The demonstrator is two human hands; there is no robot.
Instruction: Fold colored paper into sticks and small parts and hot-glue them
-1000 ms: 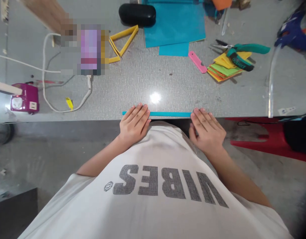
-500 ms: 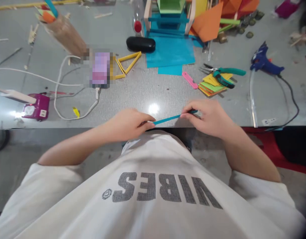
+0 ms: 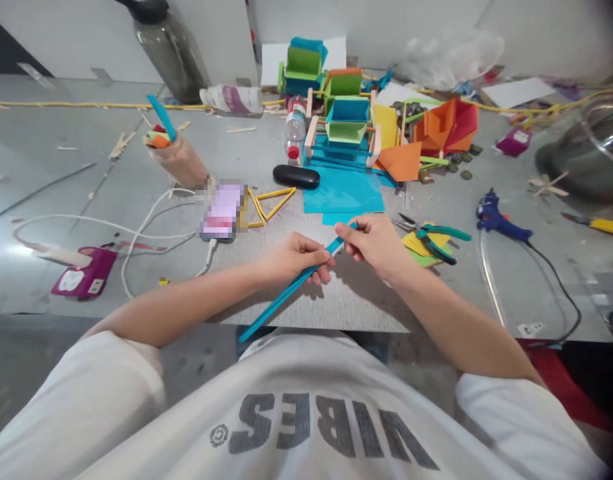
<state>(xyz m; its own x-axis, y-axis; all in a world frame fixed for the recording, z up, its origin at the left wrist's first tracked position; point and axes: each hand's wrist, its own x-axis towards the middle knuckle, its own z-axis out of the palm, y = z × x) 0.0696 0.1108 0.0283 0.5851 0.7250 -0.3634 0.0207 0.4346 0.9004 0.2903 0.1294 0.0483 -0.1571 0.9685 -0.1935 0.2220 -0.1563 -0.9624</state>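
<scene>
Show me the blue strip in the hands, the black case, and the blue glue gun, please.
Blue strip [image 3: 278,304]: head view, on its long lower stretch.
Black case [image 3: 296,177]: head view, on the middle of its top.
Blue glue gun [image 3: 502,221]: head view, on the middle of its body.

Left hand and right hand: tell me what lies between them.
In the head view, a short stretch of the blue strip bridges the gap from the left hand to the right hand.
</scene>
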